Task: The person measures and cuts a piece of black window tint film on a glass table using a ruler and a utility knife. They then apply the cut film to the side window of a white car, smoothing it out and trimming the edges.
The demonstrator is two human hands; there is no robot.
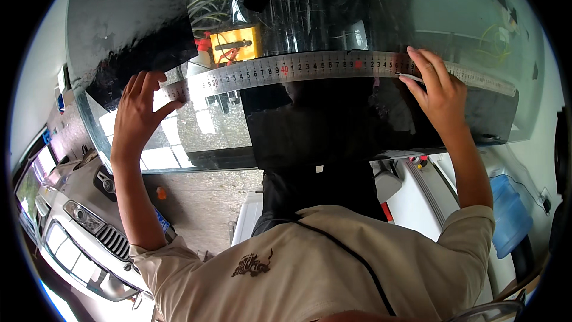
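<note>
A long steel ruler (316,66) lies across the glass table. Under it is a sheet of glossy black film (310,122). My left hand (138,110) grips the ruler's left end, fingers at the far edge and thumb at the near edge. My right hand (440,86) is over the ruler's right part, near the film's right side. Between its thumb and fingers is a thin, pale, pointed tool (411,77), perhaps a cutter; its tip rests at the ruler's near edge. Most of the tool is hidden by the hand.
Another dark film piece (134,24) covers the table's far left. A yellow box (235,45) and coiled pale hoses (208,0) show beyond the ruler. The glass table's edge (220,166) runs before me. A car (89,214) stands at left, a blue water bottle (511,214) at right.
</note>
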